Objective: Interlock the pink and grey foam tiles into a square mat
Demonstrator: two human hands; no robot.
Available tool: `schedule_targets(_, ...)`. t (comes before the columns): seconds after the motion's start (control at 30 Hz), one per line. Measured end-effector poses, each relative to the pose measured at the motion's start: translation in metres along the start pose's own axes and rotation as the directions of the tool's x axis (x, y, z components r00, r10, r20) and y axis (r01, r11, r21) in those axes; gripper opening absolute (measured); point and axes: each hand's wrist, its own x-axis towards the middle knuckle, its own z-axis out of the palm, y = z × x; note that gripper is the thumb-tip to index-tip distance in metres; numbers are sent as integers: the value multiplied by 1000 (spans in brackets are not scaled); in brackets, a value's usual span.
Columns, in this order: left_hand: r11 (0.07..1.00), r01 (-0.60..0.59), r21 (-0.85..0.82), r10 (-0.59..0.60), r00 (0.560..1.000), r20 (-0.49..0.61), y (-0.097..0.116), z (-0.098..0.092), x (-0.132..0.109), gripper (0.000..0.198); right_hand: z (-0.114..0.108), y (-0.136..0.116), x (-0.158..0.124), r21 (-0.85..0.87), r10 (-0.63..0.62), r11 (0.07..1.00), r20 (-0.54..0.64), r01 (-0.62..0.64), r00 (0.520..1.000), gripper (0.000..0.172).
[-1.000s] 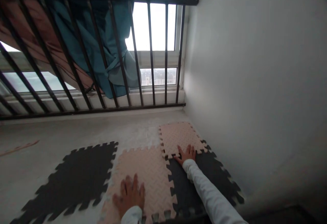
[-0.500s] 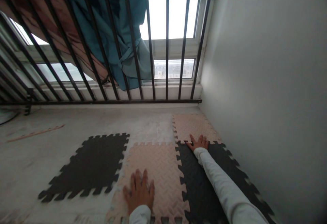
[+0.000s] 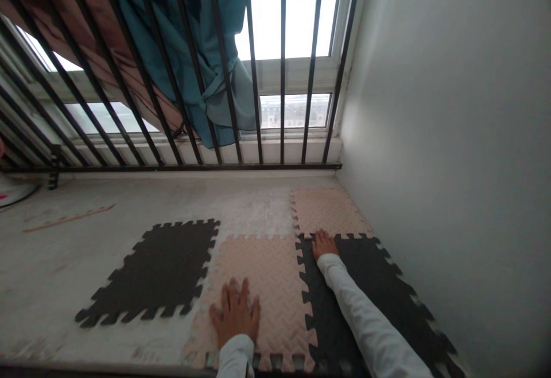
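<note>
My left hand lies flat with fingers spread on a beige foam floor tile that has jigsaw edges. My right hand presses at the seam where a black foam tile meets a farther beige foam tile; its fingers point forward, close together and laid flat. The black tile runs along the wall, its left teeth set against the near beige tile's right edge. Off to the left, a separate black foam tile lies on the floor, apart from the beige one.
A black metal railing crosses the far side before the windows, with blue cloth and pinkish cloth hanging behind it. A white wall rises on the right. A thin pinkish strip lies on the pale floor.
My right hand has shifted slightly left along the seam and its fingers have drawn together. My left hand stays on the beige tile. The view has tilted slightly.
</note>
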Motion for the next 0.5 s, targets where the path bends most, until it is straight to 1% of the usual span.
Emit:
schedule_targets(0.1,1000,-5,-11,5,1000,14,0,0,1,49,-8,-3,-5,3,-54,999,39,54,998,57)
schedule_targets(0.17,1000,-1,-14,1,999,34,0,1,2,50,-14,-9,-3,9,-83,997,51,83,995,62)
schedule_targets(0.23,1000,1,-14,0,999,38,0,2,2,51,-19,-18,2,19,-90,996,46,89,995,66)
schedule_targets(0.3,1000,2,-13,-2,1000,19,0,2,2,50,-22,-27,9,31,-76,997,35,75,996,66)
schedule_targets(0.4,1000,-14,-27,14,1000,3,-1,0,0,50,-19,-40,16,51,-83,995,27,81,996,62)
schedule_targets(0.5,998,-31,-50,32,999,3,-2,-2,-1,50,-8,-47,13,64,-132,989,11,131,991,66)
